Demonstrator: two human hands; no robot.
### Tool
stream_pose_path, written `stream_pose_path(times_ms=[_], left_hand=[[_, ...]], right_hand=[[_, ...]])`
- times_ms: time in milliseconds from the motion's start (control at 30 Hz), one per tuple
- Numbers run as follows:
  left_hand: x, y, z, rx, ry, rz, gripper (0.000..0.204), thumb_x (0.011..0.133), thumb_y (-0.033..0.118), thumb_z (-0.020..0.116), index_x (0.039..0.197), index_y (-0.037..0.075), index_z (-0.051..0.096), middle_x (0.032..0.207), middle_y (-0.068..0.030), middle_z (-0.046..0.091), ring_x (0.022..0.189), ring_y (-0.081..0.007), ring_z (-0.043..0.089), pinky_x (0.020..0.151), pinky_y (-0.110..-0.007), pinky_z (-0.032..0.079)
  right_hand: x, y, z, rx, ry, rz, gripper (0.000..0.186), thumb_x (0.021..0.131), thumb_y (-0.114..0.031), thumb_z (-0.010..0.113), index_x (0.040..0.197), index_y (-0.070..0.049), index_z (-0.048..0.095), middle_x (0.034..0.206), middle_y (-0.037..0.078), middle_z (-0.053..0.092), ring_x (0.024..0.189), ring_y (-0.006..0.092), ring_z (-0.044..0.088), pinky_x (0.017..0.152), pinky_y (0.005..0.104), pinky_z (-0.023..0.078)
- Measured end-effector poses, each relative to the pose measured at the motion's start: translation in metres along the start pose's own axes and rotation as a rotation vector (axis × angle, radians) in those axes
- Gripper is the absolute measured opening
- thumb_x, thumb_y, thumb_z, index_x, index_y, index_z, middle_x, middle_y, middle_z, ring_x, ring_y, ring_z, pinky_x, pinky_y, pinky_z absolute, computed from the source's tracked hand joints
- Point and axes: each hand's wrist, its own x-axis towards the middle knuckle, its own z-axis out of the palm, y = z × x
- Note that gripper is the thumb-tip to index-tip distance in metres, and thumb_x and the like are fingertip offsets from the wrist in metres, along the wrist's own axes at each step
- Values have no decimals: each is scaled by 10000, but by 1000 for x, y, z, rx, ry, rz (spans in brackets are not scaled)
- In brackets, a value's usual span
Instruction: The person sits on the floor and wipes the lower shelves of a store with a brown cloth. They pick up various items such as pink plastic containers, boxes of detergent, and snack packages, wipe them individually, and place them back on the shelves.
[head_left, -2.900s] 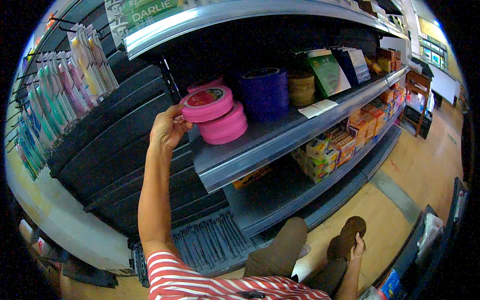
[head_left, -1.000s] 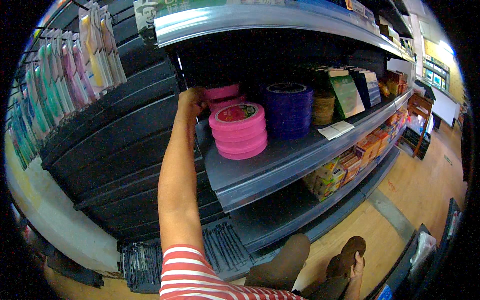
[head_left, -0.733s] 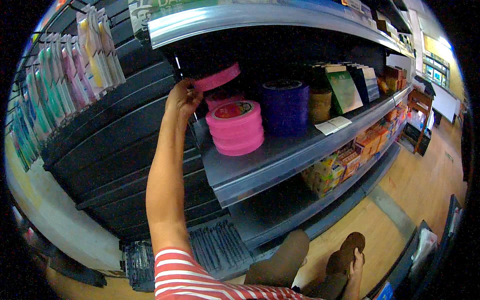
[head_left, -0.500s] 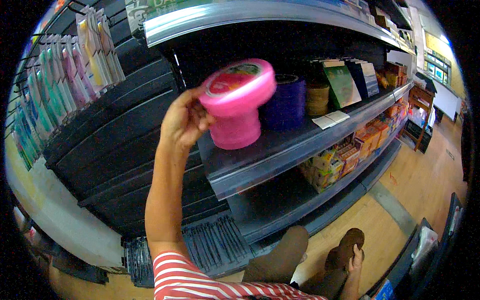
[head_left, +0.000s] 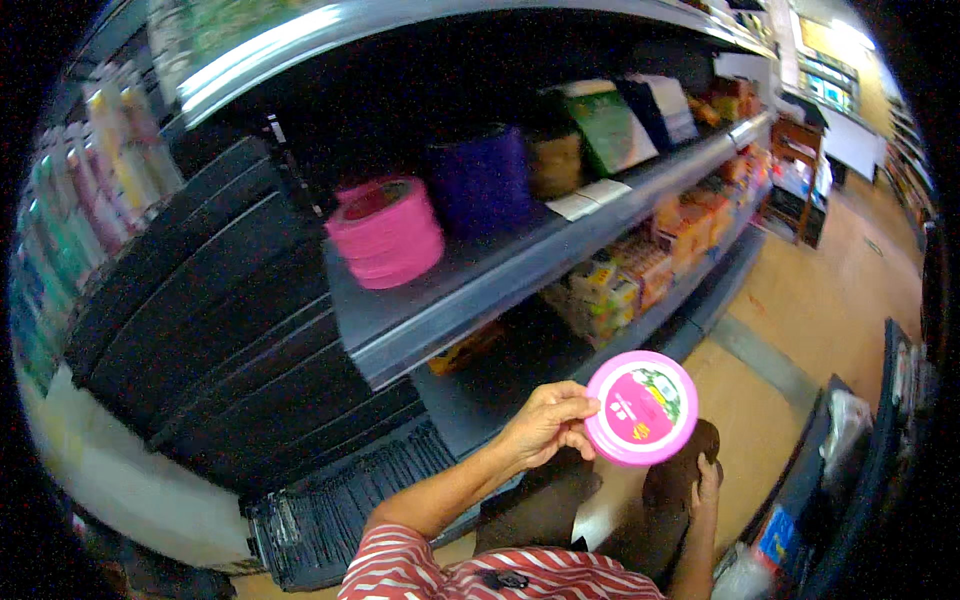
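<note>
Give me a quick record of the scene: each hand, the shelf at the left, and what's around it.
Left hand: gripping the edge of a pink disc, label facing the camera
Right hand: at the right knee, no item seen in it
Upper shelf, left to right: pink stack, dark blue stack, tan stack
Shelf below: colourful boxes
Far left: hanging packets, blurred

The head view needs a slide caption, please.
Left hand holding a round pink item near a shelf bearing a pink stack and a purple stack.
</note>
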Motion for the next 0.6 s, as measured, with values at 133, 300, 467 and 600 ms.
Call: stream_pose_path(times_ms=[133,300,467,600], left_hand=[[18,-47,-24,-33,115,66,201,734,37,535,890,-35,429,805,-179,547,651,-238,588,538,-337,533],[27,-69,-31,5,142,104,254,716,-20,541,909,-5,376,829,-169,552,701,-242,586,588,-327,524],[30,-75,-36,55,151,101,255,711,-31,544,895,2,371,857,-168,547,735,-227,580,617,-318,515],[36,-81,-44,167,144,121,265,704,-35,557,886,10,369,876,-163,544,755,-203,570,639,-302,499]], right_hand=[[-1,5,-28,-12,250,44,378,724,-161,588,1045,-16,450,942,70,539,814,206,532,727,327,437],[-27,-17,32,90,320,-175,406,673,-110,608,1035,-14,452,931,85,539,799,210,536,711,330,450],[-42,-37,122,-382,235,-134,460,583,-93,648,998,5,476,929,88,542,818,222,538,758,334,434],[-23,-12,163,-1088,-44,-603,359,546,-91,656,867,-15,515,788,120,537,704,260,546,623,316,439]])
